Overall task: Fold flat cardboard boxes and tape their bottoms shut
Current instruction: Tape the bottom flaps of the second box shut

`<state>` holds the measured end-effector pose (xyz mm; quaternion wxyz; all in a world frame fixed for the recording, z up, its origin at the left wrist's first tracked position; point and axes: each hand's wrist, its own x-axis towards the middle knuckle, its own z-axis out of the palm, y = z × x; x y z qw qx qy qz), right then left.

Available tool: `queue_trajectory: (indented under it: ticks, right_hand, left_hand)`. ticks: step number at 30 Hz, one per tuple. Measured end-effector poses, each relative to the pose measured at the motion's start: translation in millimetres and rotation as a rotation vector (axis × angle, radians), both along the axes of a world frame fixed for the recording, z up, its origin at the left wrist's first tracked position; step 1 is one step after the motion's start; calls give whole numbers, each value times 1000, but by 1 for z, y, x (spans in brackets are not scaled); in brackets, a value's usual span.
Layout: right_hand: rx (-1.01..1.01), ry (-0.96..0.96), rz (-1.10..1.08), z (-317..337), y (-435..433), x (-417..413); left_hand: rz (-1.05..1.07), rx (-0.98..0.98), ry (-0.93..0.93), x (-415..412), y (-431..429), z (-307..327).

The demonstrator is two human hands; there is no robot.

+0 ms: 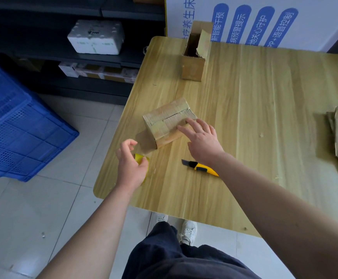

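Brown corrugated cardboard box (168, 121) lay at frame centre on the pale wood-grain worktop (244, 117), taped flaps uppermost, long axis running lower left to upper right. The right hand (202, 137) rested straight fingers (192, 122) on its right end. The left hand (130, 162) sat lower left of the box, apart from it, fingers loosely curled over a yellow tape roll (139, 159); grip undeterminable. Judgement: the right hand was nearer for pressing the seam.
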<state>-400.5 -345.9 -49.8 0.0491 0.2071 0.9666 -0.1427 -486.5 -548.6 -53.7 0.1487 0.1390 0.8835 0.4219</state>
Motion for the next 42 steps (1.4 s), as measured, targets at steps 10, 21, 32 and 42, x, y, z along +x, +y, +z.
queue_trajectory:
  ticks: [10,21,32,42]
  right_hand:
    - [-59,-3,-21,2,1,2]
    - [-74,8,-32,2,0,1]
    - [-83,141,-31,6,-1,2]
    - [-113,139,-24,7,0,-1]
  left_hand:
    - [-139,-344,-96,-8,-2,-33]
    - [-218,-119,-219,-13,-8,-33]
    - [53,389,-531,-10,5,-8]
    - [-55,104,-390,-29,7,-18]
